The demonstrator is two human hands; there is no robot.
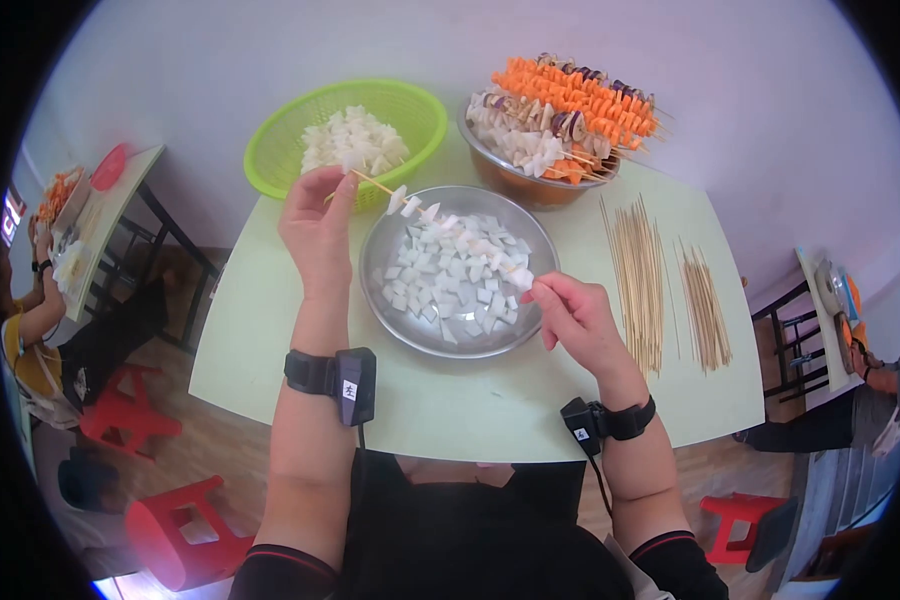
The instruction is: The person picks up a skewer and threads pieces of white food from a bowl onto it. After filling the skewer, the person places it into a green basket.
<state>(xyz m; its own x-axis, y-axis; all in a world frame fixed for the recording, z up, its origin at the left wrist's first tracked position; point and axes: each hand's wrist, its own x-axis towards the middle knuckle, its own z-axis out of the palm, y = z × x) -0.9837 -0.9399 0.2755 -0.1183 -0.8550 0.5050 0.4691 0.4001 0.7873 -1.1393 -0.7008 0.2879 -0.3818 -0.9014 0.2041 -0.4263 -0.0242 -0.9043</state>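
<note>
So the left hand has its fingers pinched near the bare end of a skewer strung with white pieces, and the right hand has its fingers closed on the near-right end of it. The skewer slants over a metal plate of white chunks on the table. Far left there's a green basket, far right a bowl of loaded skewers, plus bare sticks on the right.
</note>
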